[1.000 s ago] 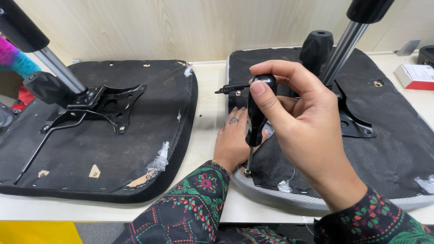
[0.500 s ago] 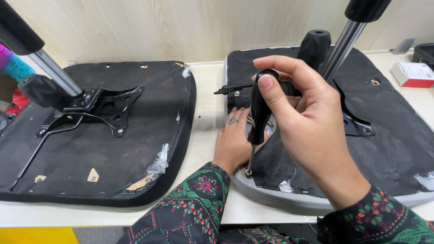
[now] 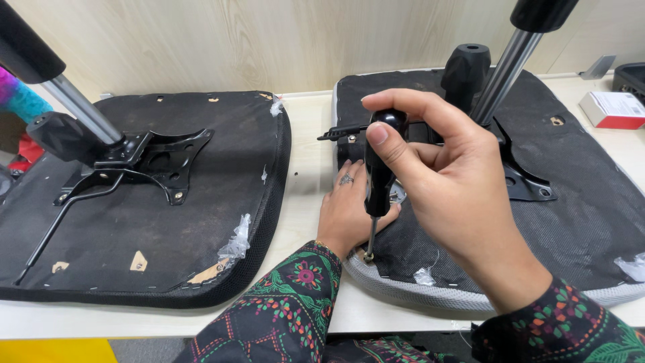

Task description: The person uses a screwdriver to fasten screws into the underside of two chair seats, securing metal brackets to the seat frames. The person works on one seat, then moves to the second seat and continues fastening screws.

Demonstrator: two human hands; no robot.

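Note:
My right hand (image 3: pixel 451 185) grips the black handle of a screwdriver (image 3: pixel 379 176), held upright. Its metal tip rests on a screw (image 3: pixel 368 256) near the front left corner of an upturned chair seat (image 3: pixel 591 222). My left hand (image 3: pixel 351 210), a ring on one finger, lies flat on that seat's left edge just behind the screwdriver shaft. A black metal bracket (image 3: pixel 521 181) with a chrome gas cylinder (image 3: pixel 504 67) stands at the seat's middle.
A second upturned chair seat (image 3: pixel 154 228) with its own black bracket (image 3: pixel 144 161) and cylinder (image 3: pixel 80 107) lies to the left on the light wooden table (image 3: pixel 310 128). A red and white box (image 3: pixel 613 109) sits at the far right.
The view has shifted slightly. My right hand has turned a little on the screwdriver handle; the tip stays on the screw and my left hand stays put.

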